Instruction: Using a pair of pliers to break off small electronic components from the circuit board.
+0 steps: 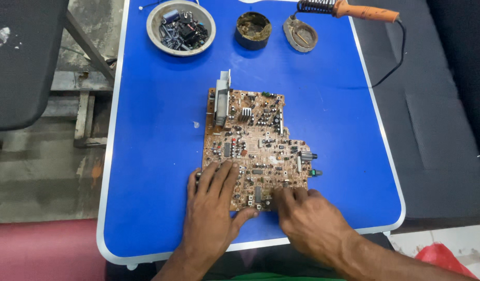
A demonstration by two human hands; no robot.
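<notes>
Circuit board [253,148] lies flat, component side up, near the middle of the blue worktop [151,135], its near edge under both hands; brown, irregular outline with a stepped right side, crowded with small parts; a metal heat sink [222,99] stands upright at its far left corner, two knob-like parts stick out on the right edge.

Left hand [211,208] lies palm down, fingers spread and open, across the board's near left corner; right hand [307,218] lies on the near right edge, fingers curled down onto the board, possibly pinching a small part, too small to tell.

Far end of the worktop: metal bowl [181,21] of loose components at left; dark round tin [253,30] beside it; soldering iron [349,9] with orange handle resting on its stand [300,35], cord trailing off the right side; all well apart from the board, nothing between them and the hands.
</notes>
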